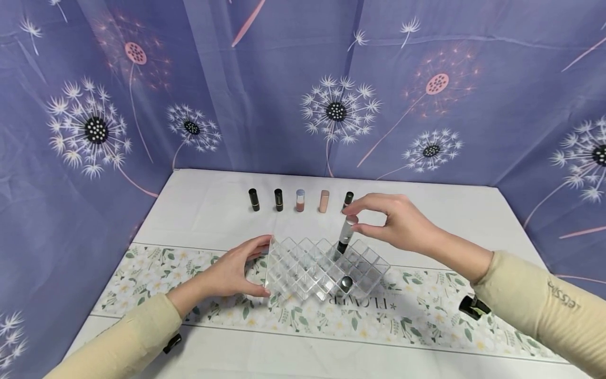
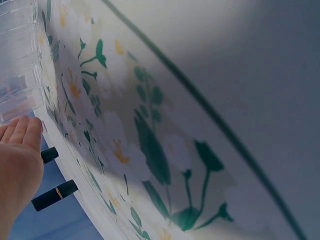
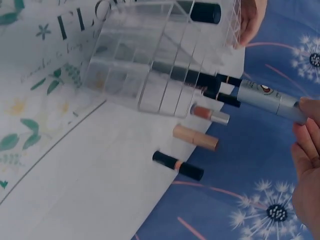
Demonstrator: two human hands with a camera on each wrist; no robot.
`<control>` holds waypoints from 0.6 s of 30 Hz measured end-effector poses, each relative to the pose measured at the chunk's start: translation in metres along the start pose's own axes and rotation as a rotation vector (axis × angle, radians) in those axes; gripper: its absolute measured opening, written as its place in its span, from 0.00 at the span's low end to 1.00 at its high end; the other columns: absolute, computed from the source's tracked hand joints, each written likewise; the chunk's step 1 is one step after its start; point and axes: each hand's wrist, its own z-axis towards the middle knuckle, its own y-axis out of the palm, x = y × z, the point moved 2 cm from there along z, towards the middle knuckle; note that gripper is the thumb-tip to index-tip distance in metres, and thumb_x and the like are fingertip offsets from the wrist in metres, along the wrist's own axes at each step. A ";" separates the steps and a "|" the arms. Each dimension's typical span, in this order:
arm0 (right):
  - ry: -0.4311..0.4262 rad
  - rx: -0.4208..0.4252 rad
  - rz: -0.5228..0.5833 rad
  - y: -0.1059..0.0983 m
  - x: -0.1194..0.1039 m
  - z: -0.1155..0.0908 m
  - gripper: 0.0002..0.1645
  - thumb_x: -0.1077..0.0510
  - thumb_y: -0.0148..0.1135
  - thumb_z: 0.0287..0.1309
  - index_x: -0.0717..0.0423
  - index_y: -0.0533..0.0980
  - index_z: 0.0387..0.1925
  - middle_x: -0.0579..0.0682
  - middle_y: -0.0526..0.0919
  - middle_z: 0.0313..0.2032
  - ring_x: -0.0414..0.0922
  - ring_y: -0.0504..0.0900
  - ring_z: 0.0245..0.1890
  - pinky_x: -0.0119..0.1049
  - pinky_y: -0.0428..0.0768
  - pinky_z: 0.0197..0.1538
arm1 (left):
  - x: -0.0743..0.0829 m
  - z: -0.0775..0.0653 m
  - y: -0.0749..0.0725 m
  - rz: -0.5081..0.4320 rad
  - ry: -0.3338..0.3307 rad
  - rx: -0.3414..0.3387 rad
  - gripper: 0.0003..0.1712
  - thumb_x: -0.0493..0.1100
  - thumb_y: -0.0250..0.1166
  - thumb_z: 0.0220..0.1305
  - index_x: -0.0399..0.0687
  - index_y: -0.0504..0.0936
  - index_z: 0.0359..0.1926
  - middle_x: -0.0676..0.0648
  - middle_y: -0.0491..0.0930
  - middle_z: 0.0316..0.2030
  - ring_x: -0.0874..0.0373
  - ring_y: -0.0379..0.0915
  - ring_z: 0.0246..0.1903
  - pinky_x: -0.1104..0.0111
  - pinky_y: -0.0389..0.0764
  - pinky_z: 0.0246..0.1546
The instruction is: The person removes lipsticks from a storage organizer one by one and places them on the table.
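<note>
My right hand (image 1: 395,221) pinches the cap end of a silver lipstick tube (image 1: 346,232) between thumb and fingertips. The tube stands slightly tilted, its black lower part reaching into a far-side slot of the clear lipstick organizer (image 1: 303,268). In the right wrist view the black end of the silver tube (image 3: 265,97) shows through the organizer's wall. My left hand (image 1: 234,268) holds the organizer's left end, thumb at the near corner, fingers at the far one. A dark-capped lipstick (image 1: 346,285) sits in a near-side slot.
Behind the organizer a row of lipsticks stands on the white table: two black ones (image 1: 254,200) (image 1: 279,200), a clear-and-pink one (image 1: 300,200), a rose-gold one (image 1: 324,201) and another black one (image 1: 349,198). A floral runner (image 1: 165,268) lies beneath; a purple curtain (image 1: 265,131) hangs behind.
</note>
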 end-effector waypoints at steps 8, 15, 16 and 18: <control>0.048 0.040 -0.044 -0.011 0.017 -0.001 0.24 0.72 0.80 0.53 0.53 0.88 0.51 0.43 0.92 0.48 0.44 0.90 0.50 0.23 0.81 0.61 | 0.001 -0.001 0.000 -0.006 -0.008 -0.003 0.70 0.54 0.88 0.50 0.48 0.54 0.85 0.43 0.62 0.80 0.41 0.62 0.77 0.48 0.66 0.78; 0.115 0.050 -0.077 -0.018 0.034 -0.004 0.23 0.70 0.80 0.55 0.52 0.88 0.52 0.43 0.92 0.47 0.43 0.89 0.48 0.21 0.81 0.59 | 0.002 -0.001 0.001 -0.002 -0.005 -0.003 0.71 0.54 0.88 0.49 0.47 0.54 0.85 0.43 0.63 0.80 0.42 0.63 0.77 0.49 0.66 0.78; 0.125 0.053 -0.080 -0.019 0.036 -0.004 0.22 0.70 0.80 0.56 0.52 0.88 0.52 0.43 0.92 0.46 0.43 0.89 0.48 0.21 0.80 0.59 | 0.002 -0.001 0.001 -0.002 -0.004 -0.003 0.71 0.53 0.88 0.49 0.47 0.54 0.85 0.43 0.63 0.80 0.42 0.63 0.77 0.49 0.66 0.78; 0.144 0.058 -0.086 -0.021 0.040 -0.005 0.22 0.69 0.79 0.57 0.52 0.88 0.52 0.42 0.92 0.45 0.43 0.89 0.48 0.20 0.80 0.60 | 0.003 -0.001 0.000 0.000 -0.006 -0.002 0.71 0.52 0.88 0.49 0.46 0.54 0.85 0.43 0.63 0.80 0.42 0.63 0.77 0.50 0.66 0.79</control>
